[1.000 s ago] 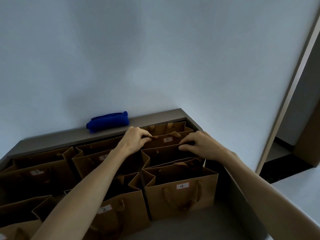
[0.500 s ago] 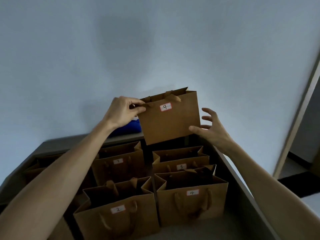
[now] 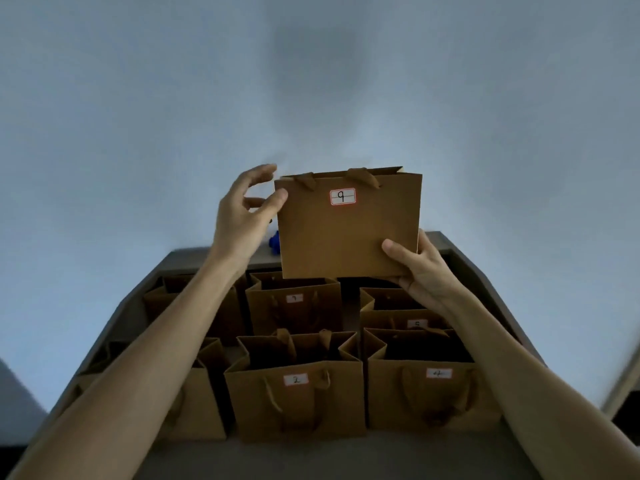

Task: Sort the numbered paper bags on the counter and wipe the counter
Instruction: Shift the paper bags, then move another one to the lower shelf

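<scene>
I hold a brown paper bag labelled 9 [image 3: 349, 233] up in the air above the other bags. My right hand [image 3: 420, 268] grips its lower right corner, thumb in front and fingers behind. My left hand [image 3: 242, 216] pinches the upper left edge with the thumb on the front, while its index finger lifts clear. On the grey counter [image 3: 346, 455] below stand bag 7 [image 3: 294, 306], bag 5 [image 3: 405, 322], bag 2 [image 3: 294, 396] and bag 4 [image 3: 433, 396]. A blue cloth [image 3: 274, 242] peeks out behind bag 9.
More brown bags [image 3: 194, 407] stand at the left, partly hidden by my left forearm, their numbers unseen. A plain wall rises behind the counter. A gap shows at the back right of the counter under bag 9. A door frame [image 3: 620, 389] is at the far right.
Bag 9 has been lifted from the back right of the counter into the air. My right hand has closed on its lower right corner, and my left hand's fingers have loosened.
</scene>
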Available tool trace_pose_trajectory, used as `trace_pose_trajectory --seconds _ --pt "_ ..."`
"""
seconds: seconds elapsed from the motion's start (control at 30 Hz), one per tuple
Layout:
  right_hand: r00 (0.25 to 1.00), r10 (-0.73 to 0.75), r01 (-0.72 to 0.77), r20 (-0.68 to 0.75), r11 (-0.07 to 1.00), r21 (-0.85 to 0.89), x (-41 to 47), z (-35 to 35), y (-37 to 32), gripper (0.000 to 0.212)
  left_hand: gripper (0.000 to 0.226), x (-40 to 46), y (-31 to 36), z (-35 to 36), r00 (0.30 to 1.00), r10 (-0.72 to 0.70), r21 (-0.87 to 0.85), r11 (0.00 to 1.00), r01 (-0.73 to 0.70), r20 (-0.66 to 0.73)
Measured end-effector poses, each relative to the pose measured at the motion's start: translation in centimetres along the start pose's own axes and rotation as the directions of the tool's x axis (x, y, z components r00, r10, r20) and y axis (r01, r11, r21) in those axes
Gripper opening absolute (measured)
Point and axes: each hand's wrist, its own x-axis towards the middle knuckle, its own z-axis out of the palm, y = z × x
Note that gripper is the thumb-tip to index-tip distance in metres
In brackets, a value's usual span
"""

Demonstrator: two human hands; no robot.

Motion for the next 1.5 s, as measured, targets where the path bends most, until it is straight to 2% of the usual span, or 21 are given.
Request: trace_pose_trajectory --seconds 0.07,0.17,0.23,0.37,0.53,0.6,0.67,0.77,0.87,0.93,1.23,1.37,1.5 --pt "0.999 0.014 -0.015 0.031 0.999 0.033 -0.2 1.7 0.8 0.062 0.044 -1.3 -1.0 -1.1 0.996 -0.082 -0.021 0.996 0.081 -0.027" --pt "0.997 0.037 -0.039 0.069 0.999 0.026 -0.7 4.1 1.9 0.066 0.060 -3.1 -2.2 -2.5 0.976 -0.208 -0.144 0.966 0.216 0.066" --pt "0.996 0.052 -0.054 0.068 0.998 0.015 -1.2 5.7 2.5 0.069 0.062 -4.0 -2.8 -3.4 0.952 -0.279 -0.265 0.915 0.304 0.130" --pt "0.997 0.049 -0.051 0.065 0.998 0.029 -2.3 8.6 3.2 0.071 0.068 -5.2 -3.7 -5.5 0.936 -0.323 -0.386 0.852 0.353 0.142" --pt "0.998 0.028 -0.030 0.061 0.999 0.028 -3.5 11.5 3.9 0.084 0.084 -6.1 -4.3 -8.4 0.900 -0.376 -0.400 0.807 0.434 0.220" --pt "0.998 0.021 -0.022 0.053 1.000 0.016 -4.0 12.7 4.6 0.098 0.084 -6.7 -4.5 -9.7 0.900 -0.365 -0.396 0.810 0.433 0.237" --pt "0.999 0.016 -0.017 0.036 1.000 0.008 -5.0 13.9 5.3 0.104 0.077 -7.6 -4.7 -10.8 0.915 -0.334 -0.394 0.828 0.400 0.226" --pt "1.000 0.016 -0.016 -0.004 1.000 0.011 -6.9 15.4 6.9 0.100 0.072 -9.1 -5.2 -12.4 0.930 -0.295 -0.369 0.858 0.359 0.220" --pt "0.999 0.012 -0.011 -0.051 1.000 0.015 -9.3 16.4 8.3 0.096 0.091 -10.6 -5.8 -13.7 0.931 -0.262 -0.378 0.859 0.345 0.254" --pt "0.998 0.010 -0.009 -0.069 1.000 0.015 -11.1 16.8 9.2 0.095 0.094 -11.8 -6.2 -14.3 0.927 -0.239 -0.394 0.853 0.342 0.289" --pt "0.981 0.028 -0.025 -0.193 1.000 0.019 -18.8 16.9 11.6 0.078 0.101 -17.4 -7.6 -14.9 0.853 -0.273 -0.419 0.778 0.468 0.446" --pt "0.973 0.074 -0.061 -0.220 0.996 0.068 -22.7 16.1 11.9 0.095 0.102 -20.6 -6.9 -14.7 0.841 -0.263 -0.396 0.789 0.470 0.473" --pt "0.952 0.162 -0.143 -0.258 0.985 0.093 -26.6 14.6 12.5 0.073 0.096 -24.1 -6.3 -13.4 0.817 -0.280 -0.381 0.777 0.501 0.503"
